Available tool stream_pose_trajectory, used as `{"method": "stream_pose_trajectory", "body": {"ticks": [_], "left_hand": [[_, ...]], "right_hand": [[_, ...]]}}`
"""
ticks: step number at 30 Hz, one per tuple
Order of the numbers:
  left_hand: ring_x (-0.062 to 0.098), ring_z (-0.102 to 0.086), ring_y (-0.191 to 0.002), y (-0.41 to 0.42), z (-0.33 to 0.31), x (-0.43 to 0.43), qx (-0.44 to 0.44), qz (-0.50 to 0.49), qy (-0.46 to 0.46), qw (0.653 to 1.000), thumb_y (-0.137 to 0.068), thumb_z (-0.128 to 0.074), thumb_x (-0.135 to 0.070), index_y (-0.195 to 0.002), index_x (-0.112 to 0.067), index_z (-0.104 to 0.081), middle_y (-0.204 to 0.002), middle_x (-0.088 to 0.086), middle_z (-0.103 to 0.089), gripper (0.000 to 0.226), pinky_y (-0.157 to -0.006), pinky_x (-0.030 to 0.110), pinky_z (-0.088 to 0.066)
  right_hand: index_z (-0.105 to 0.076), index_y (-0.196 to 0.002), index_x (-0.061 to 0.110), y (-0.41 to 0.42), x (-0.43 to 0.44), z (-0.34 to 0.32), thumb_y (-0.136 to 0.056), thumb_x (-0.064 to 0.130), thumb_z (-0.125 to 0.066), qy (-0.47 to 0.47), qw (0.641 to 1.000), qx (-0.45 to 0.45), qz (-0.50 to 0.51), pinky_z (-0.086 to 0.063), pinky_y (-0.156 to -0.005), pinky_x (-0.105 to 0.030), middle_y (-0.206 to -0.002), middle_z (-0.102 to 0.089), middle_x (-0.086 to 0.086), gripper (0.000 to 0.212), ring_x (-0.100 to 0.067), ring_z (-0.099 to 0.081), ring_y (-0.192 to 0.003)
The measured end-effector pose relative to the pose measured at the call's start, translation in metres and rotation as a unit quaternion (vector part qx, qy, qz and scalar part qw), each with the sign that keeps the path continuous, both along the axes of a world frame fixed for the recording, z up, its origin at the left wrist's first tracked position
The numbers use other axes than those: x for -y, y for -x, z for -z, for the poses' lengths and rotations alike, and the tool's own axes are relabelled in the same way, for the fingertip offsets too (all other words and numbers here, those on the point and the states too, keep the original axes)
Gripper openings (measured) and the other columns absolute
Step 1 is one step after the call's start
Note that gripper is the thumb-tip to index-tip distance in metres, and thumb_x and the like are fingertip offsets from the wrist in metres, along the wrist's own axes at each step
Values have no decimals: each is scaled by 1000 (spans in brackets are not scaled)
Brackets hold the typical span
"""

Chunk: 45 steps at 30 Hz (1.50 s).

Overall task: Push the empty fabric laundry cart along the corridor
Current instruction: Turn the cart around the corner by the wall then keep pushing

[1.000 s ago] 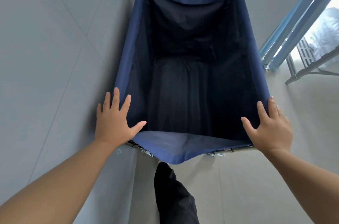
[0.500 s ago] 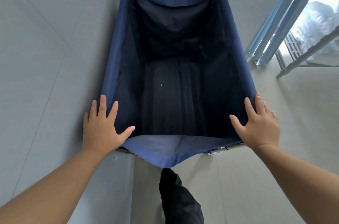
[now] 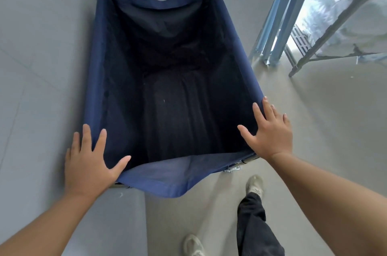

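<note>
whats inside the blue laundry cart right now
Nothing shows inside the laundry cart: only dark fabric walls and floor. The near bottom edge is hidden behind the sagging front rim.

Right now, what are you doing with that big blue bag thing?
A person is pushing an empty blue fabric laundry cart along a corridor. The left hand and right hand lie flat and open on the near corners of its rim. The cart runs close beside the grey wall, and nothing is inside it.

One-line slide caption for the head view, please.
Both hands, left and right, flat on the near corners of an empty navy fabric laundry cart beside a grey wall.
</note>
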<state>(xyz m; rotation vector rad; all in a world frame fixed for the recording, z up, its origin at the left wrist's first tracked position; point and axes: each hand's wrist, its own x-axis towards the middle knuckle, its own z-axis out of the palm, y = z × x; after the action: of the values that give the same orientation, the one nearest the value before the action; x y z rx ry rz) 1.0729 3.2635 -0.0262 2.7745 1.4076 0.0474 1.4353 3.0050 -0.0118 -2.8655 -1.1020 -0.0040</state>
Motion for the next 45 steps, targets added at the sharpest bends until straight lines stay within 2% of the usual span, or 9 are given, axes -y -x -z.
{"method": "stream_pose_trajectory", "body": {"ticks": [12,16,18,37,45], "left_hand": [[53,-31,-141,-2,-3,-2,-17,-9,21,1000,-72,-39,-80,-146,-11,-43,-161,24,-26,101,-99,68,-41],[53,-32,-140,0,-4,-3,-29,-7,34,999,-78,-20,-89,-146,-12,-43,-161,24,-25,106,-98,67,-42],[53,-32,-140,0,-3,-5,-31,-6,38,999,-77,-17,-91,-146,-12,-43,-161,24,-25,108,-97,67,-42],[53,-31,-142,-4,-10,0,-34,-10,61,998,-77,-18,-91,-146,-12,-44,-161,25,-25,109,-100,67,-43],[55,-33,-139,-6,-15,1,-48,-17,80,996,-78,-16,-91,-143,-8,-48,-159,26,-29,111,-98,69,-43]], "right_hand": [[-49,-147,15,0,-2,-1,-85,67,-42,6,1000,0,4,-33,-113,-62,-162,-37,-12,81,-37,-45,-141],[-49,-147,15,2,-2,-1,-85,67,-41,5,1000,2,4,-32,-112,-62,-161,-38,-12,82,-37,-45,-141],[-49,-147,15,3,-3,-1,-85,67,-40,6,1000,1,3,-32,-112,-62,-161,-38,-12,82,-37,-45,-141],[-53,-144,13,-1,-1,2,-84,68,-39,-7,1000,7,-5,-34,-109,-64,-158,-43,-15,82,-39,-51,-137],[-53,-144,15,0,-1,1,-84,68,-39,3,1000,-7,-3,-36,-109,-64,-158,-42,-14,81,-40,-47,-140]]}}
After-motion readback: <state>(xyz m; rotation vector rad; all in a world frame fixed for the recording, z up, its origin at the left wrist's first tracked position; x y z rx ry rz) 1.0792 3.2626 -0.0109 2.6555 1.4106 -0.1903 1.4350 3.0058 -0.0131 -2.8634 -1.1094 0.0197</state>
